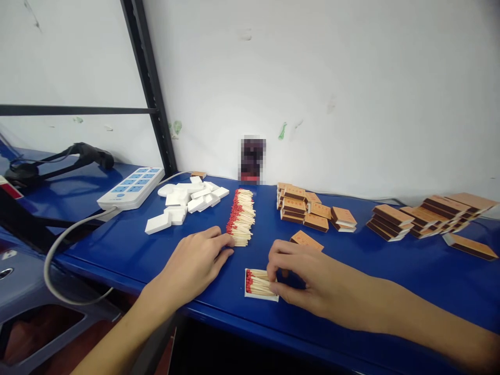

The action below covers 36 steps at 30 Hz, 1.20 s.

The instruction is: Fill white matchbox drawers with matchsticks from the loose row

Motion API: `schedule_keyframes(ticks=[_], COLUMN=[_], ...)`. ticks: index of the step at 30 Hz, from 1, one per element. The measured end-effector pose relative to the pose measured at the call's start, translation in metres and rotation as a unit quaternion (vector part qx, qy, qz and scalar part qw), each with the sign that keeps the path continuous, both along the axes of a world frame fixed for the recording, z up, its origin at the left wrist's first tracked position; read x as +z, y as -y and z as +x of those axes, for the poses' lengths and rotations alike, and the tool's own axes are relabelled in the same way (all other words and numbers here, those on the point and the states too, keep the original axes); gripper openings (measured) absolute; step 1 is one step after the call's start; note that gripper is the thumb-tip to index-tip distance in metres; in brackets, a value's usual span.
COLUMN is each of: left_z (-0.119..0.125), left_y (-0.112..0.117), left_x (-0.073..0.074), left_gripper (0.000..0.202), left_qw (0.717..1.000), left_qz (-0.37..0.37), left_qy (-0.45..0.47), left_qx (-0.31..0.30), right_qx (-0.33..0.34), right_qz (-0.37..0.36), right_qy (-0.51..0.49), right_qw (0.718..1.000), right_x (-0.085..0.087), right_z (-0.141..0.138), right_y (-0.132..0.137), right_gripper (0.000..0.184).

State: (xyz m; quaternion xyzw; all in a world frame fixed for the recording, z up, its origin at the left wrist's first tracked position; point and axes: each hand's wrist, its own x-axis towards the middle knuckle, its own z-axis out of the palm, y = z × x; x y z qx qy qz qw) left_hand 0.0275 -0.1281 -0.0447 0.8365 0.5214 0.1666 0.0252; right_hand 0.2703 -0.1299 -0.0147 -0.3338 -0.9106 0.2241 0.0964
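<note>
A white inner matchbox tray point(261, 285) holding red-tipped matches lies near the front edge of the blue table point(351, 260). My right hand point(302, 276) pinches the tray's right end, fingers closed on it. My left hand point(197, 260) rests on the table with curled fingers touching the near end of a long pile of loose matches point(241, 216). An orange matchbox sleeve point(307, 240) lies just behind my right hand.
Empty white trays point(187, 200) are heaped at the back left beside a white power strip point(130, 187) with a grey cable. Orange matchboxes point(308, 207) are stacked at centre back, more stacks point(429, 214) at the right. A black frame post point(150, 88) rises at the left.
</note>
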Motion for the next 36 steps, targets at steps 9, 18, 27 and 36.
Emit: schedule_keyframes(ticks=[9, 18, 27, 36], left_z=[0.0, 0.001, -0.002, 0.007], left_y=[0.002, 0.001, -0.003, 0.019], left_x=[-0.002, -0.002, -0.007, 0.004], left_gripper=[0.025, 0.025, 0.022, 0.017], left_qw=[1.0, 1.0, 0.997, 0.985], left_qz=[-0.005, -0.011, -0.028, -0.08], left_qy=[0.003, 0.01, 0.05, 0.127], left_qx=[-0.016, -0.023, -0.042, -0.088], right_qx=[-0.005, -0.014, -0.028, -0.043], right_qz=[-0.025, -0.022, 0.011, -0.003], right_qy=[-0.034, -0.067, -0.094, -0.115], right_qw=[0.999, 0.997, 0.995, 0.992], right_x=[-0.007, -0.019, -0.025, -0.029], right_z=[-0.005, 0.0, -0.003, -0.006], right_y=[0.0, -0.005, -0.007, -0.007], right_gripper=[0.011, 0.009, 0.01, 0.014])
